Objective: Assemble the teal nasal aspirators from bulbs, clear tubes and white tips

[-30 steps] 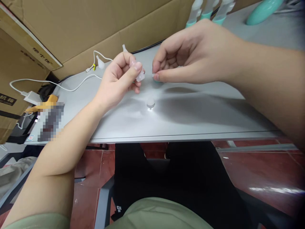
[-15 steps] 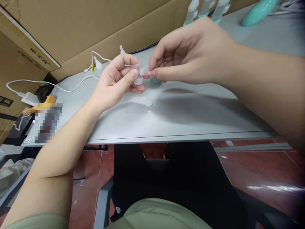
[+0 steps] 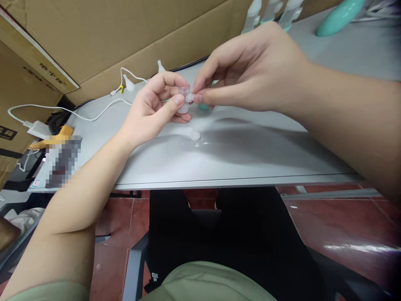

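My left hand (image 3: 159, 98) is closed around a small clear plastic cup (image 3: 183, 108) with a short side spout, held above the table. The thumb and fingertips of my right hand (image 3: 247, 75) pinch a small whitish translucent piece (image 3: 189, 97) against the side of the cup. Whether that piece is seated on the spout I cannot tell. Below the hands, a small white silicone-like tip (image 3: 195, 134) stands on the grey table (image 3: 163, 167). Partly hidden behind my right fingers is a teal item (image 3: 204, 106).
Two white nozzle tips (image 3: 128, 83) stand by a white cable near the cardboard wall (image 3: 131, 33). Several clear bottles (image 3: 251, 19) and a teal oval device (image 3: 340, 19) are at the back right. A yellow object (image 3: 64, 134) lies left. Another person's arm (image 3: 8, 234) shows at the left edge.
My right fingertips have moved slightly left, bringing the small piece against the cup. The cup has turned a little in my left hand. Another person's arm has appeared at the left edge.
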Demonstrator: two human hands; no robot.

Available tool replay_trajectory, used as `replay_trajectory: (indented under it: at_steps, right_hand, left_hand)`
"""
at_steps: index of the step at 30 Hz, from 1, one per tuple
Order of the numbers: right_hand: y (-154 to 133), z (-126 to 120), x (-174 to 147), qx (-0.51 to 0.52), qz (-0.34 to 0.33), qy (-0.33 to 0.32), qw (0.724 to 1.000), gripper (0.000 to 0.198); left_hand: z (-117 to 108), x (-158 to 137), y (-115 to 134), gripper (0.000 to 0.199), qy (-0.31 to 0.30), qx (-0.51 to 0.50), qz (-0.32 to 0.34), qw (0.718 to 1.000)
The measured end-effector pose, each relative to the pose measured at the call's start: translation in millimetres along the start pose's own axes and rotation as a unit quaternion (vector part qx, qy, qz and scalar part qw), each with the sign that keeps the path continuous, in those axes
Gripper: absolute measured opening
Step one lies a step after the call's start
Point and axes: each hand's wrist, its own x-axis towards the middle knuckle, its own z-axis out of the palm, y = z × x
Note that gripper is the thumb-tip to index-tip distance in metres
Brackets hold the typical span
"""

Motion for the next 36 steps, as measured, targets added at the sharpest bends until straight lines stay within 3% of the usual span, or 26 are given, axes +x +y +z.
replay_trajectory:
  at_steps: [10,19,26,31,36]
  right_hand:
    - [-5.9,1.2,0.0,0.025,0.024,-0.003,0.999,0.015]
    - [-6.5,1.7,2.7,0.036,0.058,-0.019,0.997,0.022]
    - [26.4,0.2,12.0,0.097,-0.056,-0.048,0.993,0.02]
    - [33.7,-2.5,16.9,0.092,-0.077,-0.066,0.991,0.022]
    - [35.1,-4.3,17.1,0.082,-0.085,-0.069,0.991,0.02]
  left_hand:
    - [-1.9,-2.4,-5.2,0.084,-0.007,0.004,0.035,0.999]
    - [-1.8,0.9,-14.0,0.077,-0.008,0.011,0.04,0.999]
    - [1.7,3.2,-18.0,0.061,0.032,-0.027,0.009,0.999]
    - [-0.7,2.5,-12.6,0.048,0.052,-0.033,0.011,0.998]
    - [-2.3,2.5,-10.3,0.049,0.05,-0.045,0.029,0.997]
